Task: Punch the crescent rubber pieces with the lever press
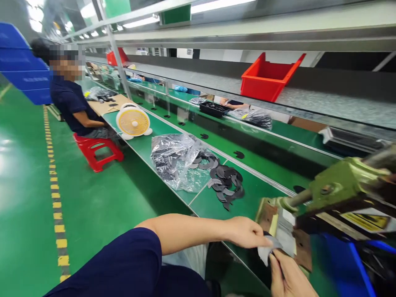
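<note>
My left hand point(246, 232) reaches across to the right with its fingers closed on a curved grey piece point(264, 254). From below, my right hand point(289, 275) pinches the same piece between thumb and fingers. Part of the piece is hidden by my fingers. Just beyond my hands is the metal bed point(286, 233) of a green hand press point(337, 181). A loose pile of dark curved pieces point(227, 183) lies on the green bench to the left of the press. More of them spill from a clear plastic bag point(173, 159).
A blue bin point(346, 264) stands at the right, partly hidden. Farther left are a white and yellow fan point(133, 121) and a seated co-worker point(69, 97) on a red stool point(97, 148). A conveyor belt point(216, 144) carries dark pieces behind the bench. A red bin point(262, 82) sits on the shelf.
</note>
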Motion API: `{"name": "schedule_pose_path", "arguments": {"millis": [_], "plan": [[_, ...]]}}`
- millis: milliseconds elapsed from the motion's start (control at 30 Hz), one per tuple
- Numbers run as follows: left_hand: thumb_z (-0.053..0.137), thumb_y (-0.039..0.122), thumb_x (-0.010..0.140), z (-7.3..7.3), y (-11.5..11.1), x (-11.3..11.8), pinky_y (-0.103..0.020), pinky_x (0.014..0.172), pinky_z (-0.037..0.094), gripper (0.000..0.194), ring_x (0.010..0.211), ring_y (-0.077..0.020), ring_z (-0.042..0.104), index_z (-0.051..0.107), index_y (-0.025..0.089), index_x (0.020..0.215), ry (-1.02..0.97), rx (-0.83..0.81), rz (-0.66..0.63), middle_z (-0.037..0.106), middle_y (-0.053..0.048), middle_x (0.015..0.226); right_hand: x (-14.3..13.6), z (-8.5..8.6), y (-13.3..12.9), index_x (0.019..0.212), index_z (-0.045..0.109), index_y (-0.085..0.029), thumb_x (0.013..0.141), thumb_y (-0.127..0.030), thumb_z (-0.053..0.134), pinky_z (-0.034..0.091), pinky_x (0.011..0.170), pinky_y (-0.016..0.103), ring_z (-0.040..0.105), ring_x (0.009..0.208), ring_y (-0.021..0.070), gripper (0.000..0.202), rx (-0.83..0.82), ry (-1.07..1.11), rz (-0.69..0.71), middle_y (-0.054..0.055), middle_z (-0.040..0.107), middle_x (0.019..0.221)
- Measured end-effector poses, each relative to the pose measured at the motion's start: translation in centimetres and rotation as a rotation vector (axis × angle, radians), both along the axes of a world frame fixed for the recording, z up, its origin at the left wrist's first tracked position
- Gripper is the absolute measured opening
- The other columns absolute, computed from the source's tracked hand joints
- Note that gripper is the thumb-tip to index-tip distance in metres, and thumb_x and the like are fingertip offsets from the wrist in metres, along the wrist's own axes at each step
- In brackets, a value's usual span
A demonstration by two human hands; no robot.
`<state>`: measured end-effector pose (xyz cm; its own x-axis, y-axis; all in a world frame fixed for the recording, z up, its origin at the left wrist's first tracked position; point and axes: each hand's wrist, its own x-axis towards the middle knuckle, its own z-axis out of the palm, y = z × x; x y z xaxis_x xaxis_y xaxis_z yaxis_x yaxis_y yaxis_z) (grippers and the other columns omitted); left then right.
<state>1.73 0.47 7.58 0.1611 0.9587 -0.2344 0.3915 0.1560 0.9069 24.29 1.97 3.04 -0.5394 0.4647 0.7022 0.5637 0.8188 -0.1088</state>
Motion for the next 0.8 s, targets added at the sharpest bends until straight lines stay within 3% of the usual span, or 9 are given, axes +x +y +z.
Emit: {"name": "schedule_pose_path", "arguments": {"millis": [100, 167, 267, 333, 433, 500, 600, 700, 800], "plan": [[0.091, 0.067, 0.068, -0.1, -0.2, 0.2, -0.023, 0.061, 0.043, 0.061, 0.066, -0.0103, 0.055, 0.065, 0.021, 0.099, -0.282, 0.030, 0.098, 0.064, 0.004, 0.082, 0.8, 1.3, -0.4, 0.113, 0.074, -0.021, 0.103, -0.040, 0.057, 0.054, 0.081, 0.032, 0.074, 0.086, 0.0198, 0.027, -0.081, 0.015, -0.012, 0.007, 0.078, 0.103], [0.091, 0.069, 0.065, -0.6, -0.2, 0.5, -0.024, 0.062, 0.047, 0.071, 0.065, -0.0108, 0.059, 0.063, 0.019, 0.107, -0.486, -0.062, -0.025, 0.066, 0.002, 0.085, 1.5, 1.9, -0.4, 0.112, 0.074, -0.022, 0.102, -0.041, 0.058, 0.056, 0.084, 0.033, 0.074, 0.089, 0.0207, 0.027, -0.142, 0.039, 0.009, 0.007, 0.078, 0.104], [0.084, 0.071, 0.074, -1.3, -0.6, 0.8, -0.028, 0.062, 0.053, 0.065, 0.064, -0.0132, 0.063, 0.064, 0.017, 0.106, -0.624, -0.126, -0.170, 0.067, 0.000, 0.080, 2.2, 2.2, -0.4, 0.110, 0.076, -0.024, 0.100, -0.047, 0.060, 0.059, 0.088, 0.034, 0.075, 0.098, 0.0226, 0.029, -0.329, 0.079, 0.013, 0.007, 0.078, 0.108], [0.080, 0.063, 0.082, -1.1, -1.5, 0.9, -0.029, 0.067, 0.055, 0.053, 0.069, -0.0145, 0.065, 0.068, 0.017, 0.105, -0.522, 0.016, -0.139, 0.068, -0.001, 0.082, 2.5, 2.6, -1.0, 0.109, 0.076, -0.024, 0.098, -0.052, 0.061, 0.061, 0.084, 0.032, 0.076, 0.096, 0.0225, 0.033, -0.562, 0.122, -0.025, 0.007, 0.078, 0.105], [0.073, 0.050, 0.093, -0.1, -3.3, 0.5, -0.028, 0.081, 0.056, 0.034, 0.086, -0.0180, 0.071, 0.076, 0.018, 0.105, -0.252, 0.292, -0.187, 0.075, -0.004, 0.092, 2.6, 4.0, -2.5, 0.105, 0.075, -0.021, 0.097, -0.059, 0.060, 0.059, 0.068, 0.029, 0.071, 0.074, 0.0191, 0.041, -0.955, 0.223, -0.049, 0.005, 0.074, 0.083], [0.067, 0.048, 0.098, 0.2, -4.0, -0.2, -0.030, 0.093, 0.055, 0.033, 0.101, -0.0206, 0.072, 0.078, 0.021, 0.114, -0.144, 0.389, -0.224, 0.078, -0.007, 0.108, 2.9, 5.5, -3.2, 0.102, 0.075, -0.019, 0.095, -0.059, 0.062, 0.058, 0.066, 0.029, 0.068, 0.070, 0.0176, 0.043, -1.099, 0.315, -0.024, 0.004, 0.072, 0.078], [0.061, 0.047, 0.100, -1.4, -3.1, -1.7, -0.032, 0.097, 0.055, 0.035, 0.108, -0.0218, 0.072, 0.074, 0.023, 0.122, -0.045, 0.384, -0.140, 0.077, -0.008, 0.122, 4.8, 8.0, -2.4, 0.107, 0.076, -0.019, 0.089, -0.054, 0.070, 0.057, 0.067, 0.029, 0.066, 0.071, 0.0156, 0.039, -1.079, 0.447, -0.120, 0.004, 0.073, 0.082], [0.053, 0.052, 0.103, -4.3, -1.5, -3.0, -0.033, 0.086, 0.056, 0.039, 0.091, -0.0206, 0.071, 0.074, 0.020, 0.111, 0.080, 0.312, -0.108, 0.078, -0.006, 0.105, 8.7, 10.0, -0.4, 0.105, 0.076, -0.018, 0.084, -0.053, 0.073, 0.055, 0.063, 0.028, 0.064, 0.067, 0.0144, 0.040, -1.001, 0.571, -0.288, 0.004, 0.073, 0.081], [0.049, 0.055, 0.103, -6.2, -1.1, -3.4, -0.031, 0.078, 0.054, 0.042, 0.081, -0.0197, 0.068, 0.074, 0.020, 0.102, 0.150, 0.309, -0.101, 0.075, -0.003, 0.090, 12.8, 10.7, 2.3, 0.106, 0.075, -0.016, 0.084, -0.052, 0.073, 0.055, 0.061, 0.028, 0.067, 0.068, 0.0151, 0.042, -0.949, 0.643, -0.409, 0.006, 0.074, 0.083]]}}
